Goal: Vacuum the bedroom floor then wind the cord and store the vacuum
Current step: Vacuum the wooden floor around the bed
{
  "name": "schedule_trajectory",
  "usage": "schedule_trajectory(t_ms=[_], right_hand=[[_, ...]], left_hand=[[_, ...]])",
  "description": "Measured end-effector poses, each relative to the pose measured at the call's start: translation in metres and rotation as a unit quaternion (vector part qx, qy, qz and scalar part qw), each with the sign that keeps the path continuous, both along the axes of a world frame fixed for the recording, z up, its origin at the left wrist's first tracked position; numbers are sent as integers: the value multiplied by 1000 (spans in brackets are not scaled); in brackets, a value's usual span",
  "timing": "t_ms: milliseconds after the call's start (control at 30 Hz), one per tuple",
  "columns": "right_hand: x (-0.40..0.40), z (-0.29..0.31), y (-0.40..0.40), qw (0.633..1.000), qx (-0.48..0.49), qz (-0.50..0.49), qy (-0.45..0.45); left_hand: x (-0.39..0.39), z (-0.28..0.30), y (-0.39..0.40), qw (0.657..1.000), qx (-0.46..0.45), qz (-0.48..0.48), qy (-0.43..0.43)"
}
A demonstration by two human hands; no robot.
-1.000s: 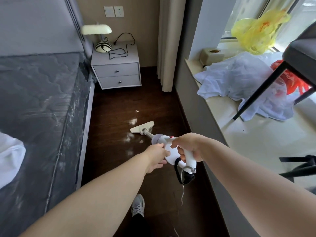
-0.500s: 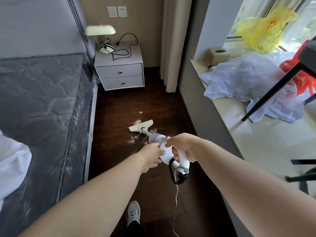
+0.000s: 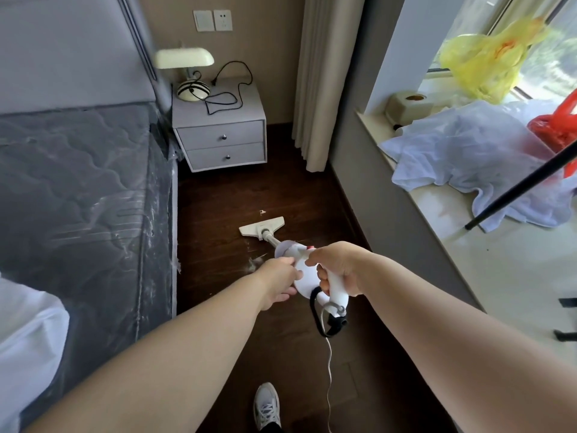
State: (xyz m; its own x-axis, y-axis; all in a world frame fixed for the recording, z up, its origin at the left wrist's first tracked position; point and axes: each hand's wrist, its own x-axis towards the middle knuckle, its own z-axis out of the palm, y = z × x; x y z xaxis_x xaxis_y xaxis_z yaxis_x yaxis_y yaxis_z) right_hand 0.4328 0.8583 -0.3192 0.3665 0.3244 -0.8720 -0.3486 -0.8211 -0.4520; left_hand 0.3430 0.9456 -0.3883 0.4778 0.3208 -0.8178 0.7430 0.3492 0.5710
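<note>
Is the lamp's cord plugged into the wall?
No, unplugged. The lamp cord's plug lies on the nightstand, and the wall socket above is empty.

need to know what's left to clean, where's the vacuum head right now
On the dark floor mid-frame, the vacuum head sits between mattress and window ledge, short of the nightstand.

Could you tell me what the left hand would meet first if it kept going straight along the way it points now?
Probably the vacuum itself: the left hand already grips its white body. Beyond that lies the floor head on the dark floor, though depth is hard to judge.
</note>
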Motion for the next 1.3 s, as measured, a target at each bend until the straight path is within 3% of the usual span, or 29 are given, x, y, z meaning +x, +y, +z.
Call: schedule_trajectory(t_ms=[367,1300], right_hand=[[-15,-6,39,997,14,-74,24],[1,-28,94,995,41,-92,12]], left_hand=[[-5,-2,42,999,28,-31,8],[10,-21,95,1000,23,-9,-10]])
